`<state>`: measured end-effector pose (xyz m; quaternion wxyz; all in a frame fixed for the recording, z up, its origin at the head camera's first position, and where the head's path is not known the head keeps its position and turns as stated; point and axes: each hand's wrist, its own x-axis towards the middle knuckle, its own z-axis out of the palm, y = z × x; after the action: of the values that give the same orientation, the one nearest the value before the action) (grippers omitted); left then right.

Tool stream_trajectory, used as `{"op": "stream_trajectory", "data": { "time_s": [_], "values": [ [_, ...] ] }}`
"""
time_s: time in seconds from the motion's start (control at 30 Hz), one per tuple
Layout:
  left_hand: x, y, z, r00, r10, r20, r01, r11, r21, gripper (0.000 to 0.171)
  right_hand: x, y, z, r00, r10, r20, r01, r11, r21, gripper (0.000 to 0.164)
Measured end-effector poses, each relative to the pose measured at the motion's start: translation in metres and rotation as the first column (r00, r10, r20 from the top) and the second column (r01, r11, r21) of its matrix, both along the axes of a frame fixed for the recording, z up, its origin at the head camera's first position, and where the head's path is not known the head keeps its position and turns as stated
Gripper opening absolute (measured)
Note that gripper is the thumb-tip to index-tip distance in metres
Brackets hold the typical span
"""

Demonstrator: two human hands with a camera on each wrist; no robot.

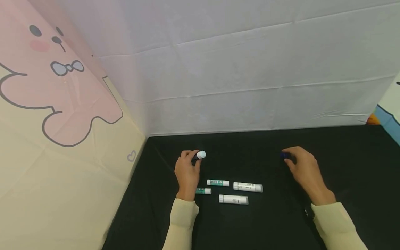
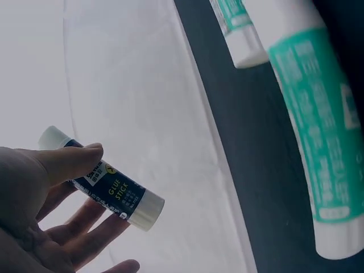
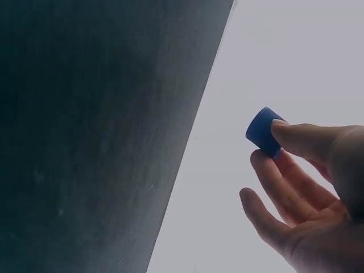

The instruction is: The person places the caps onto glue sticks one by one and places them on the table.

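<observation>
My left hand [image 1: 187, 170] pinches a glue stick [image 2: 118, 190] between thumb and fingers. It has a dark navy label with "GLUE STICK" in yellow and white ends, and is held tilted above the black table. Out to the right, my right hand [image 1: 301, 165] pinches a small blue cap-like cylinder [image 3: 264, 132] between thumb and fingertips; part of it is hidden by the thumb. Two green-and-white glue sticks [image 1: 217, 182] lie near the left wrist, one partly covered by it. They loom large in the left wrist view.
Two white tubes [image 1: 248, 187] with clear ends lie on the black tabletop [image 1: 262, 225] between the forearms. A pale cloth wall [image 1: 237, 86] rises along the table's far edge. A cream cloth printed with a pink cartoon animal [image 1: 72, 97] borders the left side.
</observation>
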<state>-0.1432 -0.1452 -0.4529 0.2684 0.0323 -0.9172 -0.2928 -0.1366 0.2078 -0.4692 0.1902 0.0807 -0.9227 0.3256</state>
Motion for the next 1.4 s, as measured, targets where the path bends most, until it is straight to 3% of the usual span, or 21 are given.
{"op": "stream_trajectory", "data": {
  "time_s": [0.63,1.13,1.4],
  "values": [
    [0.018,0.032,0.005,0.997,-0.065,-0.051,0.056,0.985,-0.164,0.034,0.016,-0.039,0.009,0.992,0.073,-0.101,-0.079,0.995,-0.055,0.037],
    [0.027,0.048,0.001,0.994,-0.102,-0.037,0.092,0.974,-0.206,0.033,0.023,-0.058,0.012,0.979,0.125,-0.16,-0.134,0.99,-0.049,0.039],
    [0.032,0.058,0.001,0.989,-0.129,-0.077,0.107,0.963,-0.249,0.033,0.026,-0.066,0.013,0.965,0.155,-0.211,-0.166,0.985,-0.037,0.042]
  ]
}}
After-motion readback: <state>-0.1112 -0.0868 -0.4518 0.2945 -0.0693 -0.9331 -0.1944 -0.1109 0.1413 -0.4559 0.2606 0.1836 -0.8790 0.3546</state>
